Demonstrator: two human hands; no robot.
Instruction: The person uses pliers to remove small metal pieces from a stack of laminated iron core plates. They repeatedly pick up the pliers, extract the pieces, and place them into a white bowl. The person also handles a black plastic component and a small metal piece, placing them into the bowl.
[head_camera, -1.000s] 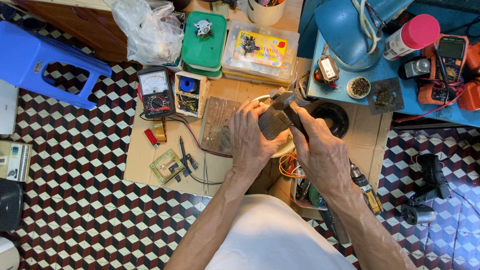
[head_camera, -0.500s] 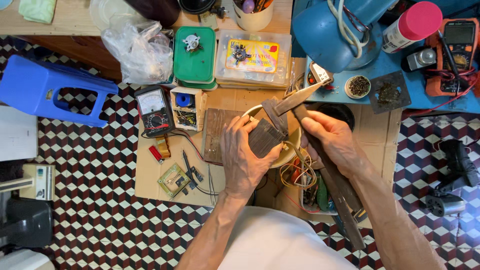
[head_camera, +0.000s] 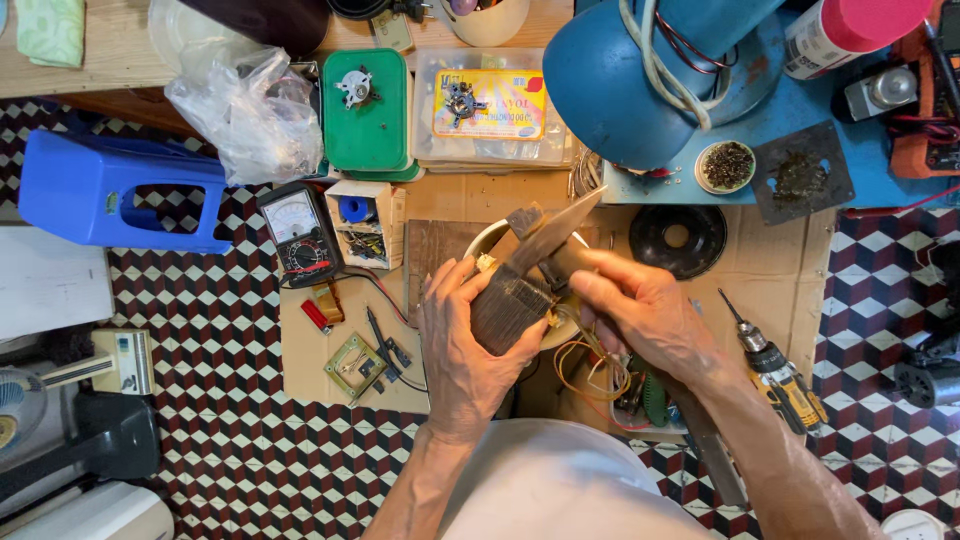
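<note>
Gripping a wide, dark-bristled brush (head_camera: 510, 312), the left hand (head_camera: 462, 350) has its fingers closed around the bristle end, thumb on the near side; the right hand (head_camera: 640, 312) is closed on the hidden handle of a long grey blade (head_camera: 556, 232), which lies slantwise across the top of the brush and points up and to the right; both are held just above a white bowl (head_camera: 487, 240), whose rim shows at the left of the brush; the work in hand looks like scraping the brush with the blade over the bowl, and a further stroke would seem to call for a steady left hand and the edge kept flat against the bristles, away from the fingers; below the hands lies a tangle of yellow wire (head_camera: 580, 372); to the right, on the cardboard, one cordless drill (head_camera: 782, 378); to the left, one small circuit board (head_camera: 354, 364) and one black multimeter (head_camera: 300, 236); farther off, one black ring (head_camera: 678, 240); beyond that, two lidded boxes, one green box (head_camera: 366, 112) and one clear box (head_camera: 490, 104); one crumpled plastic bag (head_camera: 246, 104); one blue stool (head_camera: 108, 190) on the chequered floor; one big blue dome (head_camera: 650, 80) at the far edge
</note>
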